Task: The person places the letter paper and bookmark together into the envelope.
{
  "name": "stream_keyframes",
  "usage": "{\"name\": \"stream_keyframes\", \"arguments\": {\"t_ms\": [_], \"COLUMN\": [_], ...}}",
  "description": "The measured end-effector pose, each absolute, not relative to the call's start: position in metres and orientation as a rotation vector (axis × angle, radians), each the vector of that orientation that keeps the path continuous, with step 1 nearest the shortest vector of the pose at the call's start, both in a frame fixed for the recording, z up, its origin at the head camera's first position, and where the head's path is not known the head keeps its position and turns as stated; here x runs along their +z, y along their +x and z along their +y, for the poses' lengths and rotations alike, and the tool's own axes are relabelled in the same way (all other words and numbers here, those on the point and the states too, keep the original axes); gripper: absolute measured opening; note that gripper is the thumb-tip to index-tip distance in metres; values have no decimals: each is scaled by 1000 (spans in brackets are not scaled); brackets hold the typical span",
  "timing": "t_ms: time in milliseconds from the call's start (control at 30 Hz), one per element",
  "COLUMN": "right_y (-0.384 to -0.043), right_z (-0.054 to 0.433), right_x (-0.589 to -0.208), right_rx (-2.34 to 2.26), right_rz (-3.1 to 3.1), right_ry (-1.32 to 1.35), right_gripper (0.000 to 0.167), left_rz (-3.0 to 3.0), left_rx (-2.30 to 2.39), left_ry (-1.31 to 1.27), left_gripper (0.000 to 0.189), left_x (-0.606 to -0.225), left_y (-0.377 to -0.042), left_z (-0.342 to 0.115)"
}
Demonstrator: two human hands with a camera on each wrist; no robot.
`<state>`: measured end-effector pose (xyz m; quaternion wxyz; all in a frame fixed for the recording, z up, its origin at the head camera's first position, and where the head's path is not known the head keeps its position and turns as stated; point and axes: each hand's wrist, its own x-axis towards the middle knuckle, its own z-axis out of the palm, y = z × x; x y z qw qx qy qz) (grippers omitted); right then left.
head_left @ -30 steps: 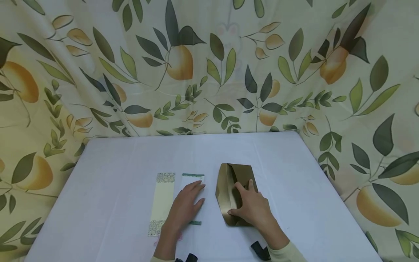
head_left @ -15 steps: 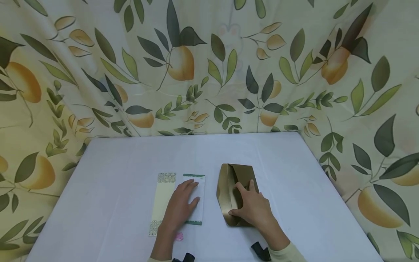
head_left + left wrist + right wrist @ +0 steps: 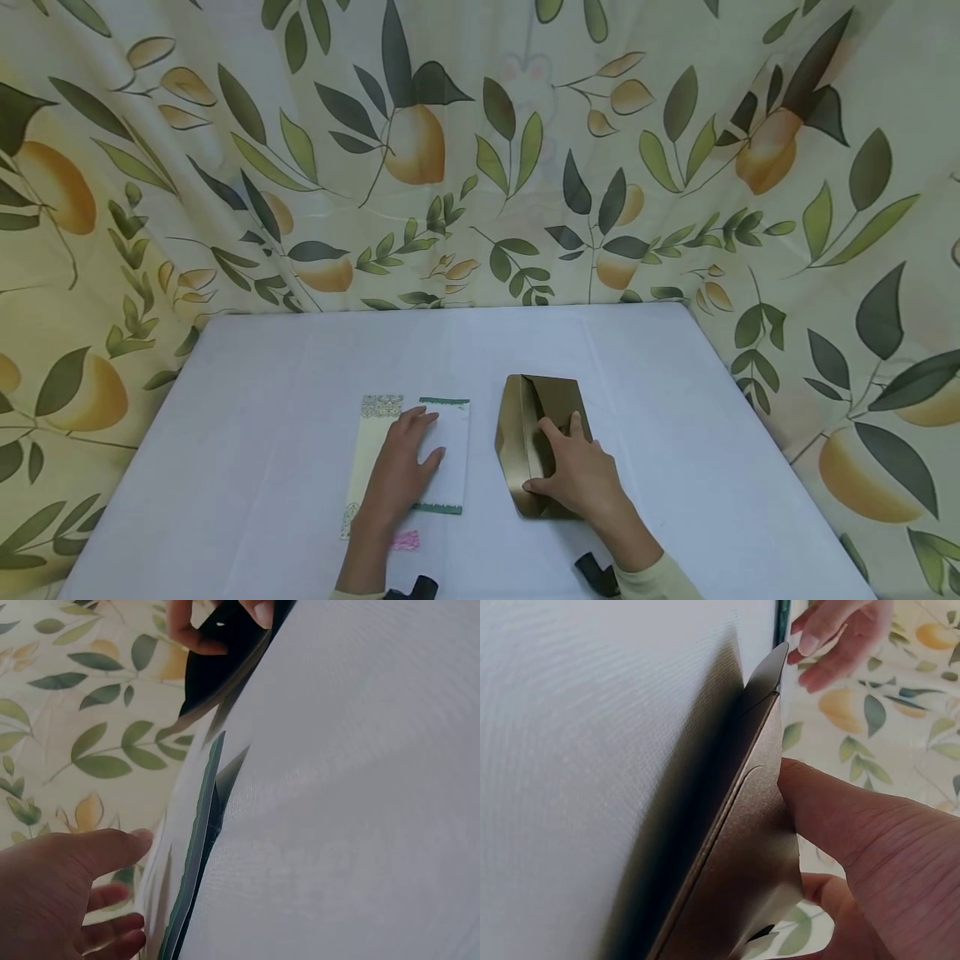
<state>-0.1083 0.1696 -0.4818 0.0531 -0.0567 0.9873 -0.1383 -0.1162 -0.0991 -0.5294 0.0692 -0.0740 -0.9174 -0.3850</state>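
A gold paper envelope (image 3: pixel 513 437) lies with its flap spread to the left. My right hand (image 3: pixel 581 475) rests on it with bent fingers, thumb on the flap side and forefinger at the opening. In the right wrist view the thumb lies against the envelope's brown-gold face (image 3: pixel 739 840). My left hand (image 3: pixel 397 471) is over the left part of a white card (image 3: pixel 450 458) with green bands at both ends. Its fingers are relaxed and spread, and nothing shows in its grasp. The left wrist view shows this hand (image 3: pixel 67 892) beside the card's green edge (image 3: pixel 195 847).
A cream strip (image 3: pixel 371 437) with patterned ends lies left of the white card, partly hidden by the left hand. A small pink piece (image 3: pixel 406 541) sits near the left wrist. The white table (image 3: pixel 300 375) ends at a patterned curtain (image 3: pixel 480 167).
My left hand has moved left across the white card, uncovering more of it and of the pink piece. The right hand and the envelope stay in place.
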Motion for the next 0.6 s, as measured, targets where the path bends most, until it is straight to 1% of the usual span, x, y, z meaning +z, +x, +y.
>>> {"name": "stream_keyframes", "arguments": {"t_ms": [100, 200, 300, 467, 600], "right_y": [-108, -108, -108, -109, -110], "right_z": [169, 169, 169, 169, 169], "right_x": [-481, -481, -482, -485, -485], "right_rx": [-416, -414, -417, -406, -400], "right_rz": [3003, 2993, 2986, 2992, 2995], "right_ry": [-174, -177, -169, -159, -158], "right_gripper": [91, 91, 90, 90, 90], "left_rz": [-2771, -2796, -2824, -2858, -2877], "left_rx": [-1160, -1125, -1084, -1088, -1179], "left_ry": [-150, -89, -79, -69, 10], "left_gripper": [64, 78, 89, 94, 94], "left_x": [-530, -531, -532, -533, -531], "left_y": [-117, -116, -116, -115, -114], "left_z": [-99, -98, -97, -94, -91]}}
